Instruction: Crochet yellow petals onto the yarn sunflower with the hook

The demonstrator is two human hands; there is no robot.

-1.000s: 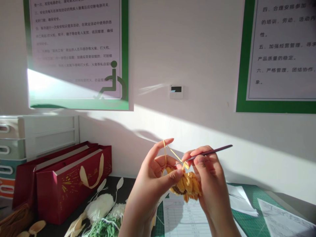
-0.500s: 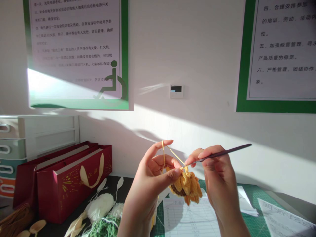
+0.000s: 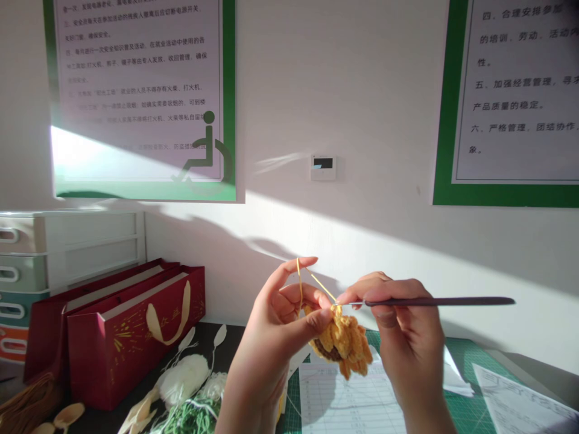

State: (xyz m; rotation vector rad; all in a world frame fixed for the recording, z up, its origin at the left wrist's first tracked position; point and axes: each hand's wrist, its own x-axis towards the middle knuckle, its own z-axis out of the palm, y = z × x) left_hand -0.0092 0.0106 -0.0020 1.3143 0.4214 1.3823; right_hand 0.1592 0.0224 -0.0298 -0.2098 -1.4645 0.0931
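My left hand (image 3: pixel 280 325) pinches the edge of a yellow crocheted flower (image 3: pixel 350 340) between thumb and fingers. The flower has layered petals and a brown centre. Yellow yarn (image 3: pixel 300 280) loops over my raised left index finger and runs down to the hook tip at the flower's top edge. A crochet hook (image 3: pixel 443 301) with a dark handle lies in my right hand (image 3: pixel 402 331), its fingers closed round the grip. The handle points right, nearly level. The metal tip meets the stitches beside my left thumb, and its exact loop is too small to make out.
Dark red gift bags (image 3: pixel 136 337) and a drawer unit (image 3: pixel 94 241) stand at the left. White yarn (image 3: pixel 184 380) and green yarn (image 3: pixel 192 416) lie before them. Printed sheets (image 3: pixel 348 398) rest on a green cutting mat (image 3: pixel 479 361). A wall with green-framed posters (image 3: pixel 230 108) rises behind.
The hook's handle has swung down from an upward slant to nearly level, and my right hand has turned and shifted slightly right. My left hand and the flower stay almost in place.
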